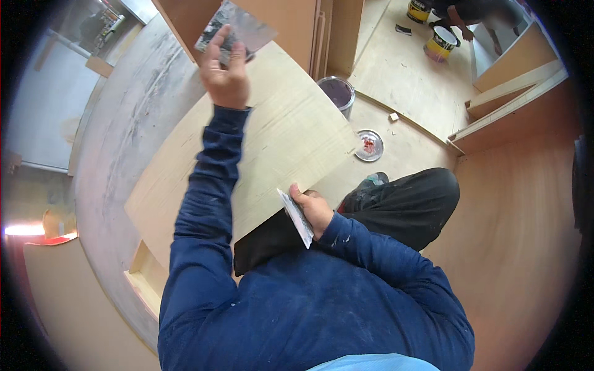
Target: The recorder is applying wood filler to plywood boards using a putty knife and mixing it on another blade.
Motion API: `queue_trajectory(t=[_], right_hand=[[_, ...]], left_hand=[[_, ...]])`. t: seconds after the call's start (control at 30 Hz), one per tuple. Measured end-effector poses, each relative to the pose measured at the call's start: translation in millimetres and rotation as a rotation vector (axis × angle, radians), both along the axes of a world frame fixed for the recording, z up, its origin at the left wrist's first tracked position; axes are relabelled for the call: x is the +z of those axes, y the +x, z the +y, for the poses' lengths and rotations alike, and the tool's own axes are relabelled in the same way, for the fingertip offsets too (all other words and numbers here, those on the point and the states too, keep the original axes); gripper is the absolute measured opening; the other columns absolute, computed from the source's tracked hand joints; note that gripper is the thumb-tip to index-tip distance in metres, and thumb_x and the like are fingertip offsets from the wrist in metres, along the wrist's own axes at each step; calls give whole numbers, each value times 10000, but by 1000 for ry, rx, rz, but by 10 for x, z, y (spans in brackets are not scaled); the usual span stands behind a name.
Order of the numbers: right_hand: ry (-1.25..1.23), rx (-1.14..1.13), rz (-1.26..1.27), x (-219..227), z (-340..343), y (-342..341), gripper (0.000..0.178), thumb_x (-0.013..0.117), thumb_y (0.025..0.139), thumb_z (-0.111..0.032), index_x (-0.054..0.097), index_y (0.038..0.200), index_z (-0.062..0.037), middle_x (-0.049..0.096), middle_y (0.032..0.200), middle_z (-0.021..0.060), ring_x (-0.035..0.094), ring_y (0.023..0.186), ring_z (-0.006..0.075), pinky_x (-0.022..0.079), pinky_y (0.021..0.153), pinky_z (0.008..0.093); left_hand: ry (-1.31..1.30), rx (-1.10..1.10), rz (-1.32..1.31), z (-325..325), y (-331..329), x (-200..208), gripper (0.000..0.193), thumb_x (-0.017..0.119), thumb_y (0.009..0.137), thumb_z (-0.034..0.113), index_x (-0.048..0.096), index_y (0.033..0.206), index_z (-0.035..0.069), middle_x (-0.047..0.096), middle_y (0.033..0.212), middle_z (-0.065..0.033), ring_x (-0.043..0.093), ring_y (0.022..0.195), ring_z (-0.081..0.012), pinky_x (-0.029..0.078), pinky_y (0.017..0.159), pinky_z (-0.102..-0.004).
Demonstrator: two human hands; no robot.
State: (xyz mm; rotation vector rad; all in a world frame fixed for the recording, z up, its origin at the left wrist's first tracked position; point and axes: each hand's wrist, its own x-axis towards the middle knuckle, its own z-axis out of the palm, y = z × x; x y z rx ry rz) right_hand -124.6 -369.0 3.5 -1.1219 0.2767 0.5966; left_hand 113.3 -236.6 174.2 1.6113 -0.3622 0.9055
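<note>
My left hand (228, 80) reaches to the far end of a pale wooden panel (291, 130), which lies across in front of me. Its fingers are pressed along a flat, squarish putty scraper (253, 28), smeared grey and white. Close to my body, at the panel's near edge, my right hand (317, 213) grips a second flat scraper (296, 217). That one is tilted nearly on edge, with pale residue on its face. The thumb lies at its upper end, while the other fingers are partly hidden.
An open bucket (337, 93) and a round metal lid (369, 145) with red residue stand right of the panel. Another person (476, 15) works at the far right beside a yellow-and-black can (440, 43). Wooden cabinet parts (513, 167) flank my right side; a small wood block (393, 116) lies on the floor.
</note>
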Motion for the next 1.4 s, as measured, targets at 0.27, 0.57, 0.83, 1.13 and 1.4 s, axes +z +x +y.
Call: queue_trajectory(t=[0.27, 0.57, 0.83, 1.13, 1.4], right_hand=[[123, 141, 281, 615, -467, 53, 527, 536, 985, -526, 628, 968, -7, 514, 633, 7, 450, 465, 85, 358, 416, 252], [-447, -183, -531, 1282, -1975, 873, 336, 668, 921, -170, 611, 1212, -11, 656, 958, 28, 610, 837, 98, 499, 761, 238], [-392, -127, -656, 1483, -1877, 1409, 383, 644, 880, 42, 576, 1256, 17, 639, 1037, 45, 603, 927, 103, 482, 848, 232], [-659, 68, -1157, 916, -1616, 913, 301, 660, 810, 121, 638, 1084, -2, 657, 1092, 155, 638, 1014, 266, 513, 861, 346], [-1062, 273, -1607, 1291, -1390, 821, 494, 683, 726, 65, 701, 1170, -151, 655, 1181, 114, 605, 1120, 340, 520, 916, 453]], left_hand=[[-471, -297, 141, -575, -249, -562, 446, 542, 837, -41, 547, 1281, 6, 617, 1100, -72, 587, 942, -131, 480, 871, -265], [-450, -200, 372, -310, -288, -669, 504, 531, 756, -79, 530, 1259, -59, 651, 1076, -93, 631, 903, -152, 506, 851, -273], [-663, -371, 362, -184, -644, -463, 478, 511, 782, -71, 505, 1259, -49, 643, 1078, -110, 629, 968, -194, 499, 908, -318], [-579, -450, 436, -3, -916, -662, 539, 470, 813, -59, 435, 1351, -36, 585, 1223, -167, 593, 1136, -278, 482, 1004, -407], [-626, -491, 407, 5, -1018, -666, 514, 504, 798, -80, 467, 1307, -23, 628, 1147, -130, 625, 1046, -218, 489, 969, -348]])
